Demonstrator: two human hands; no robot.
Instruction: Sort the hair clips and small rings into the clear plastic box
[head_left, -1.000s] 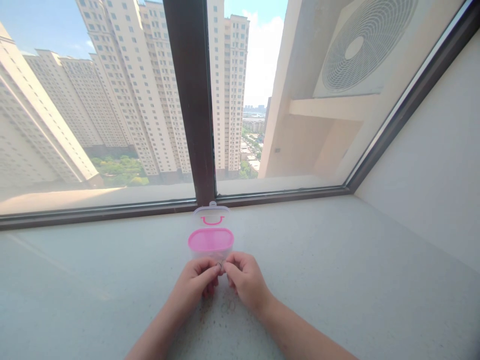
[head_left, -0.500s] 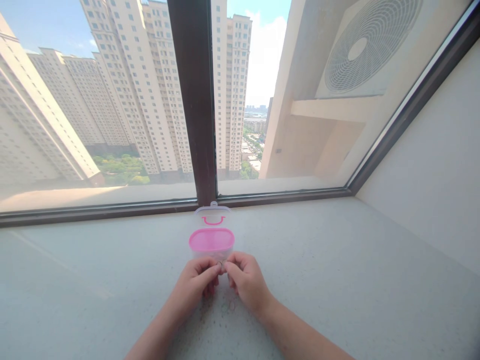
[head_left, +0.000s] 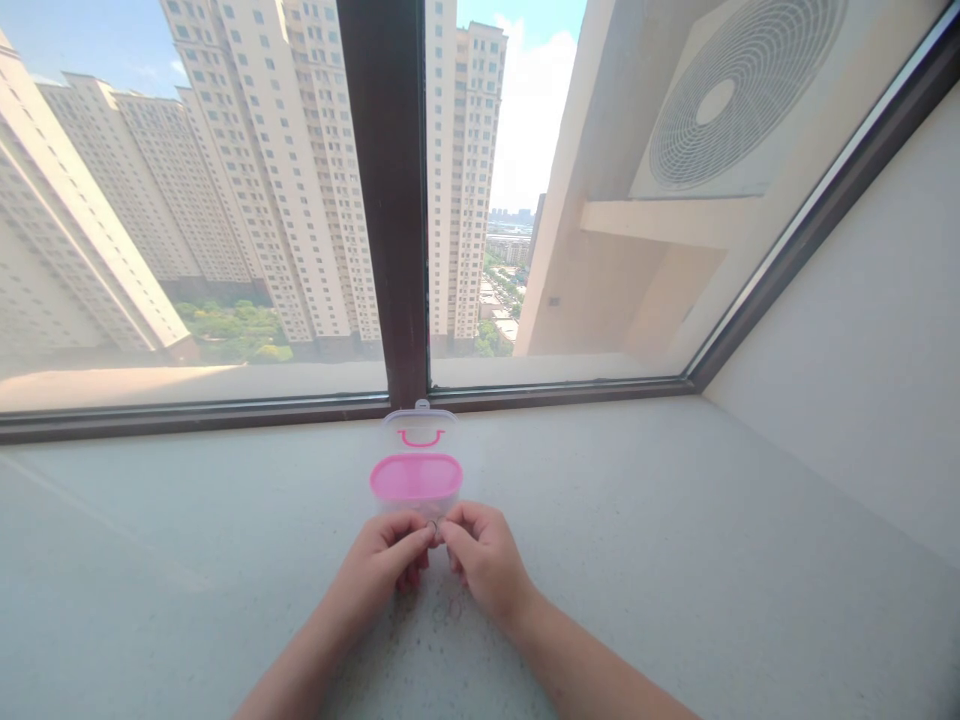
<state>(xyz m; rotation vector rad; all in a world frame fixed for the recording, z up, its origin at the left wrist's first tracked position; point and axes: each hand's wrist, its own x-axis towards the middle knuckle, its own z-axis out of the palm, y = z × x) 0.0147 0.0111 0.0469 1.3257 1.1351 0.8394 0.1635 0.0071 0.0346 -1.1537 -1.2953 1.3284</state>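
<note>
My left hand (head_left: 388, 552) and my right hand (head_left: 484, 555) meet fingertip to fingertip over the sill. Pinched between them is a small, thin dark ring (head_left: 433, 528), mostly covered by the thumbs and forefingers; its exact kind is too small to tell. Just beyond the fingers stands a small plastic box (head_left: 416, 478) with a pink top and a clear body, the fingertips overlapping its lower front. Its clear lid (head_left: 421, 430), with a pink handle, is tipped up at the back. Faint thin loops (head_left: 448, 608) lie on the sill below my hands.
The pale speckled sill (head_left: 637, 540) spreads to both sides. A dark window frame (head_left: 401, 300) rises behind the box, and a white wall (head_left: 847, 350) bounds the right. Outside are tall buildings and an air-conditioner unit (head_left: 739, 95).
The view has shifted slightly, so box and hands appear a little further left. Both hands keep their pinch on the small ring, and more of the loops below shows.
</note>
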